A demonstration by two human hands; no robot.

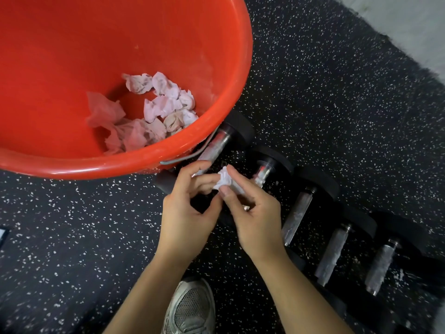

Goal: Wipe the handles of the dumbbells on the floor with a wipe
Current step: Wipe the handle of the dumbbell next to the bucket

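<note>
You have a crumpled white wipe [226,180] pinched between both hands: your left hand [186,213] closes its grip on the wipe's near-left edge with thumb and fingertips, and your right hand [252,213] closes on it from the other side, thumb on the front and forefinger over the top. Both grips are clamped on the wipe; neither is free.

The dumbbells [298,213] lie in a row on the speckled floor [337,104], starting just beyond your grips and running off to the right. The handle directly behind your left fingers, the one nearest the red bucket [216,56], is partly hidden by your hand and by the bucket's rim. The others show bare, dull metal handles between black heads. Used wipes [154,109] already lie balled in the bucket, above and left of your grips.

My reading is that you are reshaping or unfolding the wipe for the next handle, though whether it is fresh or spent I cannot tell. To do this well:

- Open it out flat enough to wrap round a bar, not a tight ball.
- Keep one grip on it and free the other to steady the dumbbell, since it may roll.
- Wrap the handle fully and stroke from head to head, turning your wrist to reach the underside.
- Mind the bucket's wire handle [190,154], which hangs just beyond your left grip.
</note>
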